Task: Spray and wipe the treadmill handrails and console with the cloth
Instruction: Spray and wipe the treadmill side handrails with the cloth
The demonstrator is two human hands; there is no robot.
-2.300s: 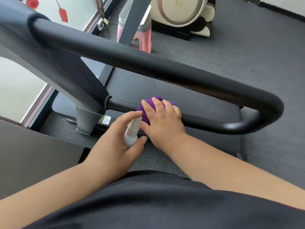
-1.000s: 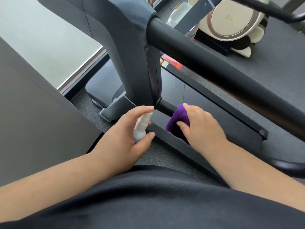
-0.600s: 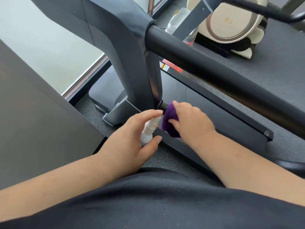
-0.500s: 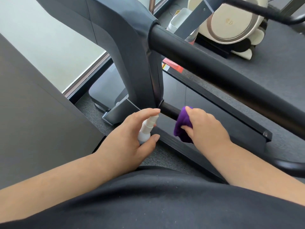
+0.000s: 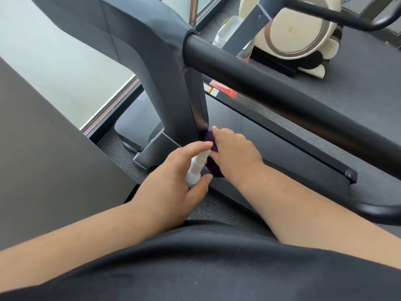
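Observation:
My right hand [image 5: 235,152] presses a purple cloth [image 5: 213,168] against the thin lower rail, right where it joins the grey upright post [image 5: 171,90]. Most of the cloth is hidden under the fingers. Close beside it on the left, my left hand [image 5: 173,185] grips a small white spray bottle [image 5: 196,168], index finger on its top. The thick black padded handrail [image 5: 282,98] runs above both hands from the post toward the right. The lower rail's curved end [image 5: 377,210] shows at the right edge.
The treadmill deck and its black side strip [image 5: 303,148] lie under the handrail. A dark grey panel [image 5: 43,148] fills the left. A cream massage chair [image 5: 297,31] stands on the carpet beyond, and a window [image 5: 54,51] is at the upper left.
My right hand has slid the cloth left along the lower rail, back against the post and next to the spray bottle. The left hand has kept its place.

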